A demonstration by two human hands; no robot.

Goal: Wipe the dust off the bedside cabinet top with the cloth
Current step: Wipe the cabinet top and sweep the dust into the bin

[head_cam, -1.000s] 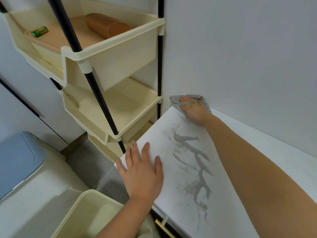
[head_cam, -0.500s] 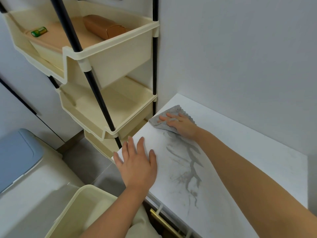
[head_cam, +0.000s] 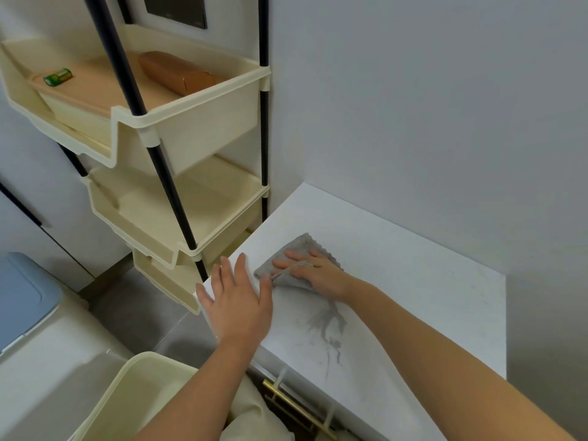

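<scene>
The white bedside cabinet top (head_cam: 413,281) fills the right of the view, set against the wall. A grey cloth (head_cam: 304,246) lies flat on it near the left edge, and my right hand (head_cam: 313,268) presses down on the cloth with fingers spread. Grey dust streaks (head_cam: 329,326) remain on the top just in front of the cloth, toward me. My left hand (head_cam: 237,300) rests flat and open on the cabinet's left front corner, its thumb close to the cloth's edge.
A cream tiered shelf rack (head_cam: 191,128) on black poles stands directly left of the cabinet, with a brown box (head_cam: 178,73) and a green battery (head_cam: 57,78) on its upper tier. A cream bin (head_cam: 133,396) sits lower left. A brass drawer handle (head_cam: 296,409) shows below the top.
My right hand has dragged the cloth from the far back corner toward me along the left edge, clearing the upper streaks. The left hand stayed at the corner.
</scene>
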